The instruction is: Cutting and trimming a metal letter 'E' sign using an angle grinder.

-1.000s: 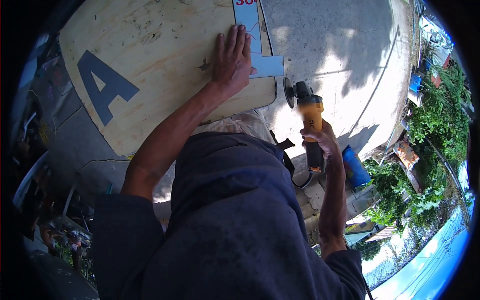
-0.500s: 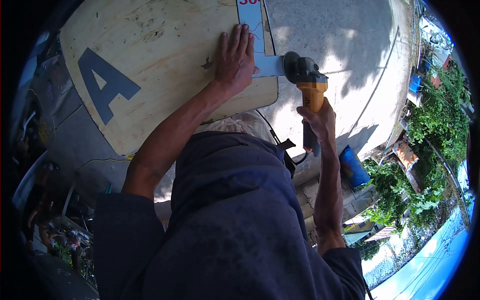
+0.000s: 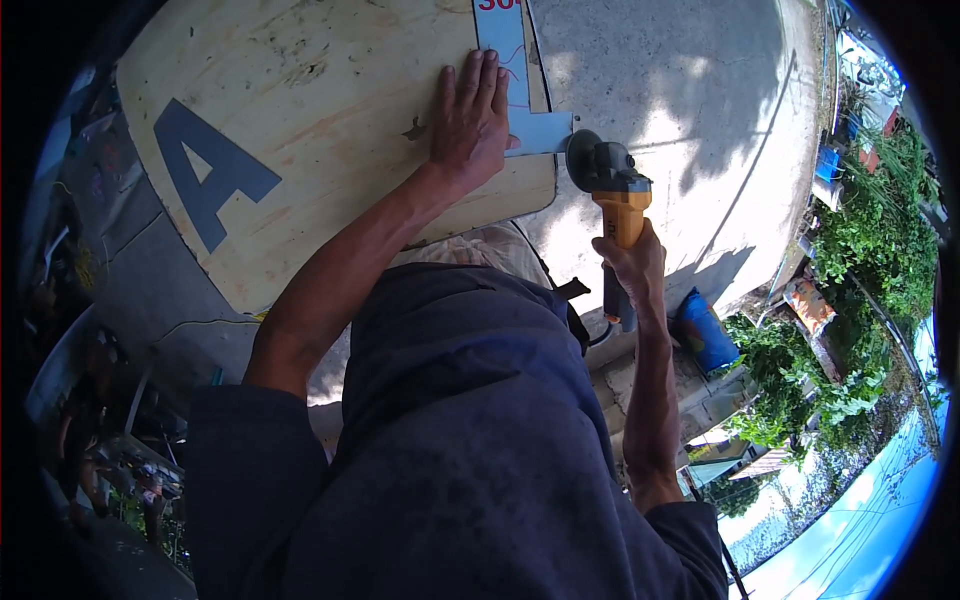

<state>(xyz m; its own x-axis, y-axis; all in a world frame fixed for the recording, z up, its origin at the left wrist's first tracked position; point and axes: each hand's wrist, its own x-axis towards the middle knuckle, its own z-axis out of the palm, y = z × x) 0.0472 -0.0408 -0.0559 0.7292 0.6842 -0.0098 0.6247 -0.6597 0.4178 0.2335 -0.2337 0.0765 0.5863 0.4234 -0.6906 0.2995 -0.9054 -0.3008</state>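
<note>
My left hand (image 3: 470,122) lies flat with its fingers stretched out, pressing on a light blue L-shaped sheet piece (image 3: 540,132) at the right edge of a plywood board (image 3: 330,130). The sheet's lower arm juts past the board's edge. In my right hand (image 3: 637,262) is an orange and black angle grinder (image 3: 622,208), its handle pointing back toward me. The grinder's dark disc (image 3: 581,160) is at the end of the jutting arm; whether it touches cannot be made out. Part of the sheet's left edge is hidden under my left hand.
A dark grey letter-shaped cutout (image 3: 212,172) lies on the board's left part. Sunlit concrete (image 3: 680,120) stretches to the right. A blue sack (image 3: 707,332) sits beyond my right forearm, near green plants (image 3: 865,235) and an orange and white bag (image 3: 808,305).
The angle grinder has moved down toward me and slightly left, its disc now lower along the sheet's end. My left hand stays in place.
</note>
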